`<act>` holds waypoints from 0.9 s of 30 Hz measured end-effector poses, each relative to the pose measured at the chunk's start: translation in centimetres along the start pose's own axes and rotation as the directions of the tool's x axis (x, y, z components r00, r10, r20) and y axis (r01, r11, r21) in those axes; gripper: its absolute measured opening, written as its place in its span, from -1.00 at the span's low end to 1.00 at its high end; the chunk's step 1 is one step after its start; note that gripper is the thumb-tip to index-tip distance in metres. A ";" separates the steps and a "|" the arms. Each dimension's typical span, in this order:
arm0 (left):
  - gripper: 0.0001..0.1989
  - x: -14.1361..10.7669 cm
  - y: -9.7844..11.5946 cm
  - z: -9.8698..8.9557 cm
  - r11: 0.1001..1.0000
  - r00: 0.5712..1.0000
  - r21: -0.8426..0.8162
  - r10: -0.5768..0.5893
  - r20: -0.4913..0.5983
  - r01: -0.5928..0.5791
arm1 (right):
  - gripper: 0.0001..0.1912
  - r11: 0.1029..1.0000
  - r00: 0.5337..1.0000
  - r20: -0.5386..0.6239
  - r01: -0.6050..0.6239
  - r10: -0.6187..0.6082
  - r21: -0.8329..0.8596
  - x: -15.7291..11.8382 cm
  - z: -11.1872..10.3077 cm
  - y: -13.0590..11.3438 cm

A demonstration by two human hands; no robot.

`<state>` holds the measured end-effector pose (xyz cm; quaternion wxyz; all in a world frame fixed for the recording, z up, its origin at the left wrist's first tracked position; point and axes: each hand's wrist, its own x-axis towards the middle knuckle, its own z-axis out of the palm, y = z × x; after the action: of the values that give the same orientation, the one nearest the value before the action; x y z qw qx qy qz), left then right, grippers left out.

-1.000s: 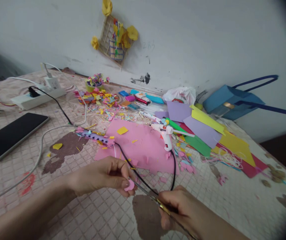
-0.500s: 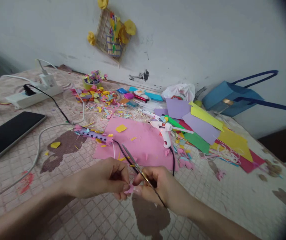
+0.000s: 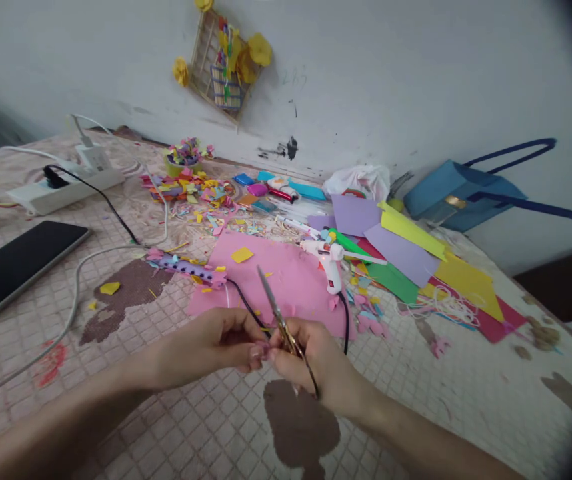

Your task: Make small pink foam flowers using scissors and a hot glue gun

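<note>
While the head view looks down at the tablecloth, the left hand pinches a small pink piece between thumb and fingertips. That piece sits between the two hands, on the near side of the pink sheet. Curled around the scissors, the right hand brings its thumb and finger to the same piece; whether they grip it or only touch it, I cannot tell. Mostly hidden, the piece looks paper-thin and should be very light, bendable and easily creased or torn, best held lightly by its edge. The scissors look stiff and slick, safest held by the handles, since their blades point away past the fingers.
</note>
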<state>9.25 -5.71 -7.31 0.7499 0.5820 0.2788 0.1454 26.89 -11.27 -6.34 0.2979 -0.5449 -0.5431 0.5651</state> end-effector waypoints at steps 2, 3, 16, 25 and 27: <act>-0.88 0.2 0.0 0.3 0.996 0.997 -0.094 -0.008 -0.072 0.001 | -0.87 1.000 0.995 -0.099 0.003 -0.001 0.022 0.1 0.3 -0.2; -0.87 0.2 0.0 0.6 0.991 0.993 -0.131 -0.015 -0.118 -0.001 | -0.84 1.000 0.990 -0.139 0.012 -0.008 0.027 0.1 0.4 -0.2; -0.86 0.6 -0.9 3.0 0.915 0.925 -0.369 0.008 -0.379 -0.160 | -0.79 0.993 0.947 -0.309 0.107 -0.087 0.049 0.7 2.1 1.0; -0.83 0.4 -0.9 2.8 0.919 0.916 -0.346 0.036 -0.399 -0.187 | -0.66 0.985 0.959 -0.263 0.133 -0.100 0.109 0.6 1.9 1.2; -0.84 0.3 -0.8 2.7 0.919 0.904 -0.340 0.042 -0.426 -0.202 | -0.59 0.979 0.973 -0.210 0.128 -0.093 0.161 -0.1 1.6 1.4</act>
<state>10.95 -7.90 -7.72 0.7611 0.4004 0.3592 0.3624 25.72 -12.14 -7.90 0.4288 -0.5401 -0.4885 0.5346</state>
